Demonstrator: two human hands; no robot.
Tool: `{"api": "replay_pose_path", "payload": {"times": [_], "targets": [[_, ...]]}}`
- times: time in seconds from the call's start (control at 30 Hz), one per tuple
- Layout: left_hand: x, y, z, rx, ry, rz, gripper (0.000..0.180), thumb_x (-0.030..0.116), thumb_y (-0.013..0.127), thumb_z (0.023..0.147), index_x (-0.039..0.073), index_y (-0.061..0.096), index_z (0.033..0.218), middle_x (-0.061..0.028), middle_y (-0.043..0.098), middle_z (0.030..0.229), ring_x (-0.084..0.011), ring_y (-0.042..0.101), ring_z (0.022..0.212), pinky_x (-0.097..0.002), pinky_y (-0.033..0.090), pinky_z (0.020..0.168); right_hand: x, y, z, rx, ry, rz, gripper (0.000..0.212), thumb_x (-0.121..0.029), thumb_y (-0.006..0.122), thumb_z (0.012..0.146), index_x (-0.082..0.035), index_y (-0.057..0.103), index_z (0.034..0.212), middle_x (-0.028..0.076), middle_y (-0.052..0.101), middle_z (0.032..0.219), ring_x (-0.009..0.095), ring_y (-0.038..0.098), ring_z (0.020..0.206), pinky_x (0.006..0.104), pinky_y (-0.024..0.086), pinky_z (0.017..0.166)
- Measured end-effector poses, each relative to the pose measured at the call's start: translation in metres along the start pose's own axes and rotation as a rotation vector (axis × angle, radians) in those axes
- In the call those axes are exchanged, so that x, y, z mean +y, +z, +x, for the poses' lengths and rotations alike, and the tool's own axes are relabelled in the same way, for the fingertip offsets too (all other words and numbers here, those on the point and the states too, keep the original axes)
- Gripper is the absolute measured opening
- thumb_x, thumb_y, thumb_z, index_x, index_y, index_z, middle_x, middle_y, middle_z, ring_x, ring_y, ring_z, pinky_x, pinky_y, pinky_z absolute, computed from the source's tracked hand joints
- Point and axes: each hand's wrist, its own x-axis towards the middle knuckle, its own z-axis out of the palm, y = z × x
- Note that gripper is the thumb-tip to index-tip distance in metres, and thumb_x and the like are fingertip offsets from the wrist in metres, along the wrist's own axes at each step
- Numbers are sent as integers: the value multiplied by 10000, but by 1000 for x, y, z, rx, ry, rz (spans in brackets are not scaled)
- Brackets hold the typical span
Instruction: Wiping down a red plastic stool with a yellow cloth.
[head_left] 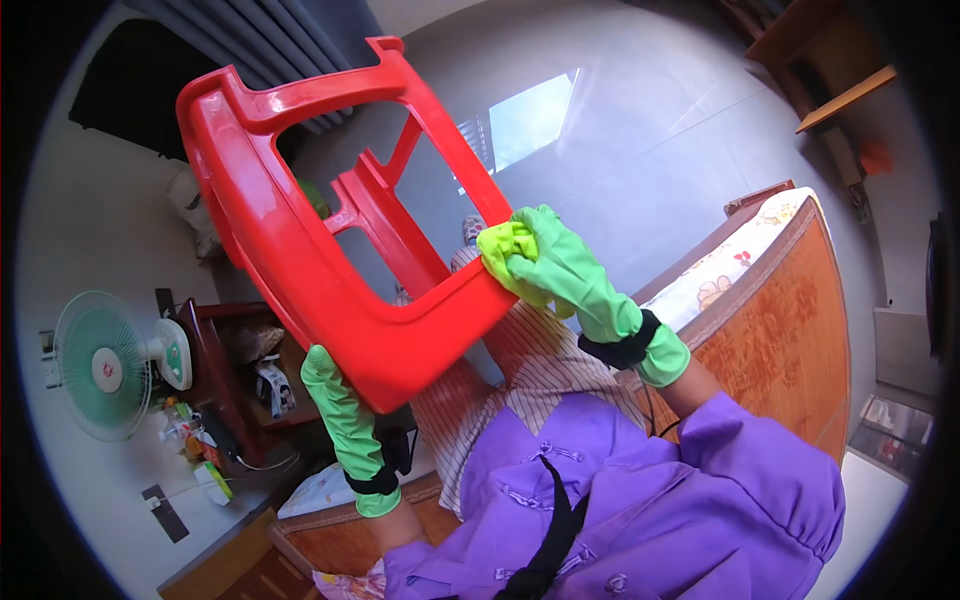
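Observation:
A red plastic stool (400,350) is tipped over in front of me, its legs and open frame toward the far side. My left hand (340,405), in a green rubber glove, grips the stool's near left edge. On the near right corner, my right hand (565,268), gloved in the same green, presses a bunched yellow-green cloth (505,246) against a leg. Its fingers are closed around the cloth. Both gloves have black bands at the wrists.
A green fan (108,366) and a dark red cabinet (205,345) stand to the left. At the right is a wooden board (775,335) beside patterned bedding (715,290). Grey floor (640,130) extends beyond the stool, and a blue-grey curtain (280,40) hangs at the far left.

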Motion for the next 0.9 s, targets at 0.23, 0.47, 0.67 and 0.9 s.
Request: {"api": "replay_pose_path", "payload": {"times": [0.23,0.47,0.67,0.9], "targets": [[-4,-6,-5,-29,-41,-58,597,525,541,981,45,535,1337,-90,631,1244,-219,651,1061,-393,552,917,14,-5,47,33,53,248,356,-195,656,722,-15,600,1024,224,590,989,395,593,958,409,481,837],[5,1,-7,5,-29,6,615,543,514,989,43,522,1348,-89,618,1258,-209,645,1066,-382,547,910,19,9,118,110,-396,205,78,-118,693,739,-66,664,790,174,580,904,337,605,817,378,497,698],[14,22,-3,177,104,43,558,535,551,976,-2,655,1090,-61,701,963,-163,680,815,-306,566,739,-2,2,96,-70,111,306,488,-191,636,764,10,550,1200,167,632,1039,262,638,943,356,513,852],[12,27,-1,199,96,-12,543,516,586,965,-7,655,1093,-63,702,962,-167,682,820,-306,571,742,-20,-13,37,-144,230,70,643,-233,659,726,14,493,1296,233,606,1144,360,627,1059,389,503,906]]}}
